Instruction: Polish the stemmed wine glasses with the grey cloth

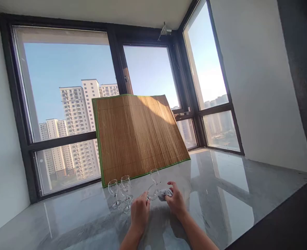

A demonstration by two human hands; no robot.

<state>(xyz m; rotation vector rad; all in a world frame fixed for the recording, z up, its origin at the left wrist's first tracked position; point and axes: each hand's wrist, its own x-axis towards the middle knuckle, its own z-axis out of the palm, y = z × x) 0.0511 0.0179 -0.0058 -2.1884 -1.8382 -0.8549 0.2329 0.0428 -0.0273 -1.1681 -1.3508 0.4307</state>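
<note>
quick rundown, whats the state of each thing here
left hand: closed on the tilted glass
tilted glass: held off upright, between both hands
right hand: pressing a cloth to the glass
cloth: bunched
three glasses: upright, empty, close together
far glass: upright, empty
bamboo mat: propped against the window

Two bare forearms rise from the lower edge, each ending in a bare hand: the left hand (139,212) and the right hand (176,201). No sleeve, glove, watch, ring or bracelet shows on either, as far as can be seen at this size. The nails are short and plain.
</note>
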